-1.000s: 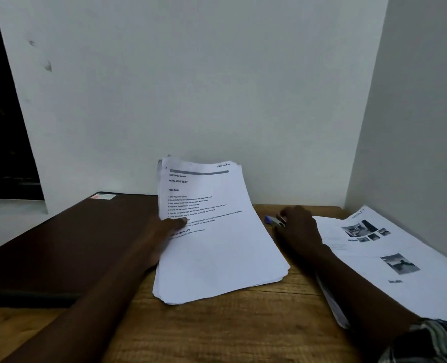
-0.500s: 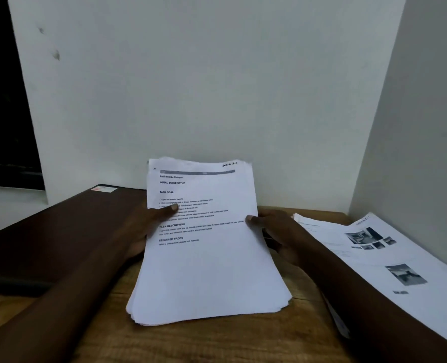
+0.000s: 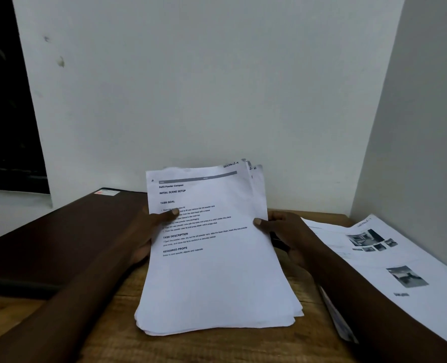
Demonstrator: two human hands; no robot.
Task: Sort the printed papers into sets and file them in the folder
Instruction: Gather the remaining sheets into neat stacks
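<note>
a second ago the stack of printed papers (image 3: 211,258) lay flat on the wooden surface (image 3: 217,347) under the left hand (image 3: 149,229) alone, while the right hand (image 3: 287,231) was busy off to the side. now both hands have it. the left hand grips the left edge with its thumb across the printed lines and its fingers behind. the right hand has come over and pinches the right edge, thumb on the top page. the far end of the stack has been raised, so it leans up towards the person with its near edge resting on the surface. at the top right the corners fan apart, showing handwritten section marks.

to my eye that means the sorting of this stack is about to start, probably by squaring it or reading those marks. a separate pile of sheets (image 3: 387,258) lies to the right. the dark flat thing (image 3: 60,231) on the left, likely the folder, sits closed, so nothing looks filed yet.
</note>
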